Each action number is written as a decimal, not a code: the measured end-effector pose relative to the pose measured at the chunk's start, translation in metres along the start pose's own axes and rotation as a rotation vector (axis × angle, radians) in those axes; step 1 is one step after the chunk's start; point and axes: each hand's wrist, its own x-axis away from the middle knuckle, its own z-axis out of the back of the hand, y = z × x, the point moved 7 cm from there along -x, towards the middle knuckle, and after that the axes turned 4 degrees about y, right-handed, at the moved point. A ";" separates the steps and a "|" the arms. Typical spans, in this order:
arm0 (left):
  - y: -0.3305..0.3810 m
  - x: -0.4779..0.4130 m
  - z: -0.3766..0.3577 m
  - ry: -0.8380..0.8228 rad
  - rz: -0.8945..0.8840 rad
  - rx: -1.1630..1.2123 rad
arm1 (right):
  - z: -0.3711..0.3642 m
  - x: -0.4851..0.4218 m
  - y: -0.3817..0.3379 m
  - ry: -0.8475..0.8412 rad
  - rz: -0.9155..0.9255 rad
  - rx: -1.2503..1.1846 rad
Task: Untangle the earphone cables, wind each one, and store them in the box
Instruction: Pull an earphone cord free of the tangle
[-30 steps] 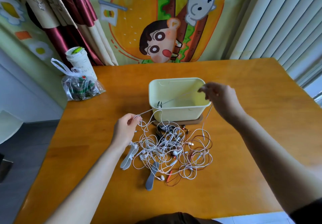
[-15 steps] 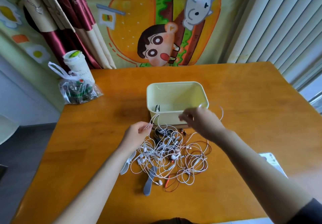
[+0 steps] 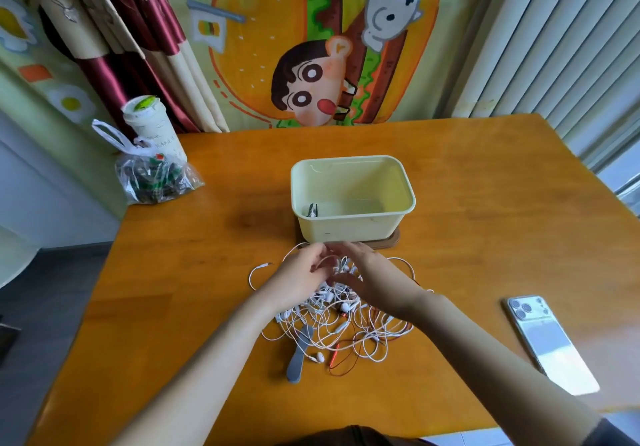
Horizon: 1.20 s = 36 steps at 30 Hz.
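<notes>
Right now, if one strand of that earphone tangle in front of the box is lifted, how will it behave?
Likely floppy: the earphone cables lie in loose, sagging loops. Probably light, being thin wire with small buds. One strand may drag others, since white and red loops cross over each other.

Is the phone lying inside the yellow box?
No, the phone lies flat on the table, to the right of the box and apart from it.
</notes>
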 end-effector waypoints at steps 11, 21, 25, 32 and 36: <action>-0.036 0.006 0.004 -0.027 0.083 -0.200 | 0.004 0.004 0.036 -0.042 -0.184 0.035; -0.042 0.006 -0.003 -0.006 0.035 -0.230 | -0.021 0.011 0.046 -0.272 -0.223 0.208; -0.034 0.009 -0.016 -0.022 -0.019 -0.209 | -0.037 0.006 0.012 -0.301 -0.153 -0.059; -0.040 0.015 -0.011 0.079 -0.091 -0.270 | -0.053 -0.001 0.014 -0.284 -0.175 0.005; -0.064 0.019 0.002 0.189 -0.069 -0.295 | -0.059 0.000 0.024 -0.291 -0.215 0.018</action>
